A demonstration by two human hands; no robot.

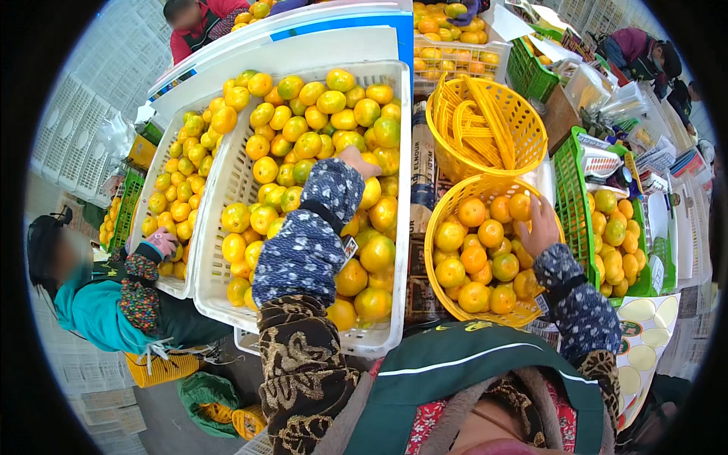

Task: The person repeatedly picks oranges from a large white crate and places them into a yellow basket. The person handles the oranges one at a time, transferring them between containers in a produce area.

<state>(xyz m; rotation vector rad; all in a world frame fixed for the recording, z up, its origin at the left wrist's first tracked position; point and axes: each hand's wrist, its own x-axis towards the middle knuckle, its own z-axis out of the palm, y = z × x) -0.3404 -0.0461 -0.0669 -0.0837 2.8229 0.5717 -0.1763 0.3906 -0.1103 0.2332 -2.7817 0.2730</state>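
My left hand (361, 164) reaches into a white plastic crate (406, 170) heaped with green-tinged mandarins (307, 145). It is among the fruit near the crate's right side. The sleeve and the back of the hand hide part of the fingers, so any grip is unclear. My right hand (539, 228) rests at the right rim of a yellow plastic basket (435, 284), thumb and fingers apart, beside the mandarins (475, 259) in it. Nothing shows held there. Both forearms wear blue patterned sleeve covers.
Behind the basket stands another yellow basket (534, 139) holding folded yellow strips (483, 125). To the right is a green crate (574, 210) with mandarins. A sheet of round stickers (648, 341) lies at lower right. At left, a gloved co-worker (102, 307) reaches into another white crate (190, 284).
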